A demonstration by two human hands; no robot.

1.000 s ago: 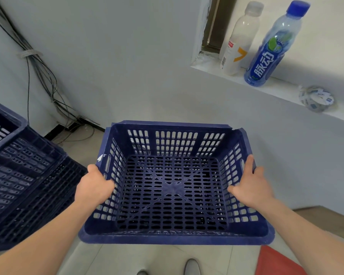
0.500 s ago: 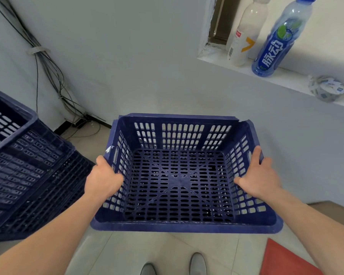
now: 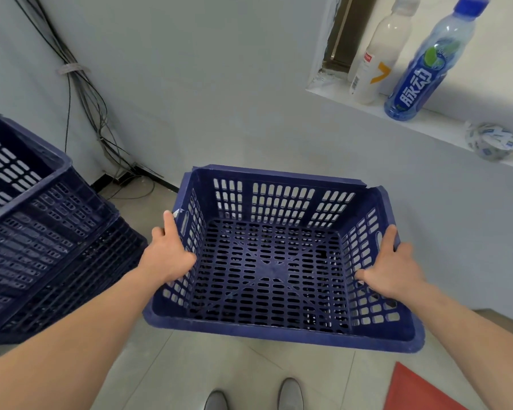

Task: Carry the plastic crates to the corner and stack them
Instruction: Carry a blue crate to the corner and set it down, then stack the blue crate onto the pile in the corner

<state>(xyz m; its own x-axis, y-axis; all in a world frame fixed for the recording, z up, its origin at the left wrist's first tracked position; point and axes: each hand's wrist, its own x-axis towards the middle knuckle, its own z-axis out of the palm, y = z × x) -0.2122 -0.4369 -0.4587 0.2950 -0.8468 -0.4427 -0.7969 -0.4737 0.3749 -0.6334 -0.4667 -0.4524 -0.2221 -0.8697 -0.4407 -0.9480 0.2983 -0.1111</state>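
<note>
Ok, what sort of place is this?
Probably an indoor storage or utility corner: loose cables run down the bare painted wall to a tiled floor, blue plastic crates are stacked at the left, and drink bottles stand on a ledge.

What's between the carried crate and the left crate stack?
Head view: only pale floor tile and the left hand gripping the slotted blue plastic crate separate it from the stack of dark blue crates.

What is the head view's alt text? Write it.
The left hand and right hand grip the side walls of an empty blue crate. Stacked blue crates stand to its left; a white bottle, a blue bottle and a tape roll sit on a ledge.
</note>
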